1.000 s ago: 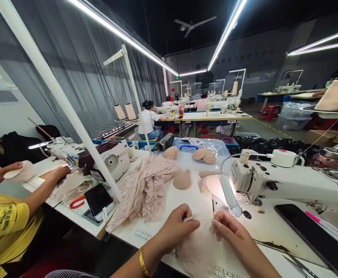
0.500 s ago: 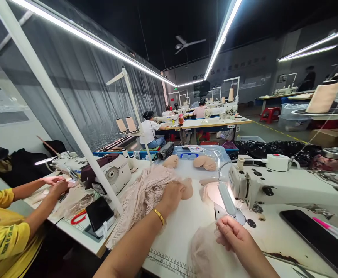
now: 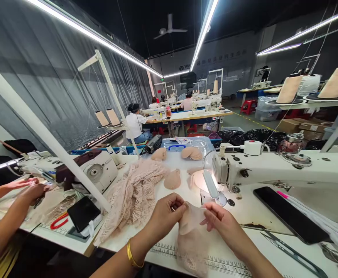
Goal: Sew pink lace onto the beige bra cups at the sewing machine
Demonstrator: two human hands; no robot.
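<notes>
My left hand and my right hand both pinch a beige foam cup with pale pink lace hanging below it, held just above the white table. A heap of pink lace lies to the left of my hands. Another beige cup rests on the table beyond them. The white sewing machine stands to the right, its lamp lit over the needle area.
A clear bin with more cups sits at the back. A dark phone and scissors lie at right. A co-worker's hands work at the neighbouring machine on the left. Other people sew farther back.
My left hand came back from the cups beyond the lace heap with a cup. Both hands now hold it together with the lace piece. The view shifted right.
</notes>
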